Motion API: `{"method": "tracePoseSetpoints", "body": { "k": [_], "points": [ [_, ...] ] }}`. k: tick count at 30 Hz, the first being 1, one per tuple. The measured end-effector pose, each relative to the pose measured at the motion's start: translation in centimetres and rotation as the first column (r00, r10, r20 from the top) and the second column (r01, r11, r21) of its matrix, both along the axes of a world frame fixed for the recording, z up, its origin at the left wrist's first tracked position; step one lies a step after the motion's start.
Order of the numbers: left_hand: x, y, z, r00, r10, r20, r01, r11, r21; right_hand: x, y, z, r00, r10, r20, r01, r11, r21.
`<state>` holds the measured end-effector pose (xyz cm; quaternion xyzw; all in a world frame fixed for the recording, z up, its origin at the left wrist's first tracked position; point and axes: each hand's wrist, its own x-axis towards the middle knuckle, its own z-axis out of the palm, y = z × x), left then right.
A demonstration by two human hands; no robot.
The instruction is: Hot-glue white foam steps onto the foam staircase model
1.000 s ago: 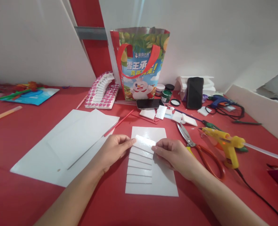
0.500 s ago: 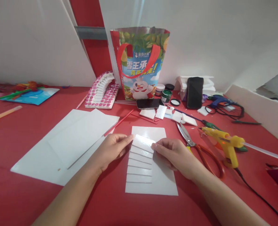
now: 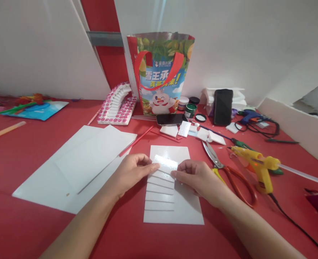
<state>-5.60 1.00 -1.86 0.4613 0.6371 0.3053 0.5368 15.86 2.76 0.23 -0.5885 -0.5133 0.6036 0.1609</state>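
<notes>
A white foam board sheet [image 3: 188,201] lies flat on the red table, carrying a stack of overlapping white foam board strips [image 3: 159,199] stepped like stairs and fanning slightly. My left hand [image 3: 133,172] pinches the left edge of the upper strips, thumb lying on top and fingers curled at the side. On the opposite edge, my right hand [image 3: 199,176] is closed, its thumb pressed against the ends of the strips. The shiny topmost strip [image 3: 165,162] spans the gap between both hands. Fingertips beneath each thumb are partly hidden.
Larger white boards [image 3: 67,162] lie to the left. Red-handled scissors [image 3: 229,176] and a yellow glue gun [image 3: 256,162] with its cord are on the right. Behind stand a decorated stair model [image 3: 115,106], a printed bag [image 3: 161,79], paint jars [image 3: 190,110] and a phone [image 3: 222,107].
My left thumb has shifted right, onto the strips. My right thumb has slid a little toward me along their right edge. The sheet beneath stays nearly in place.
</notes>
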Motion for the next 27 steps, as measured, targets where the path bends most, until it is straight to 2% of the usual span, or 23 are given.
{"method": "tracePoseSetpoints", "body": {
  "k": [6,12,17,24,27],
  "points": [
    [0.0,0.0,0.0,1.000,-0.008,-0.003,0.008,1.000,-0.008,-0.1,-0.1,0.0,1.000,0.003,0.015,-0.003,0.999,0.035],
    [-0.3,0.1,-0.1,1.000,-0.009,0.016,0.009,1.000,-0.010,-0.1,0.0,0.3,1.000,0.014,0.027,-0.014,1.000,0.005],
    [-0.7,0.2,-0.3,0.999,0.036,0.016,-0.037,0.999,0.027,0.7,0.1,0.2,1.000,0.025,0.019,-0.025,1.000,0.007],
    [-0.5,0.3,-0.4,0.998,0.069,0.012,-0.070,0.997,0.045,1.2,0.3,0.3,0.991,-0.103,-0.085,0.113,0.987,0.116],
    [-0.4,0.3,-0.6,0.996,0.080,-0.042,-0.077,0.995,0.063,2.2,-0.8,0.8,0.988,-0.043,-0.151,0.077,0.970,0.231]
  ]
}}
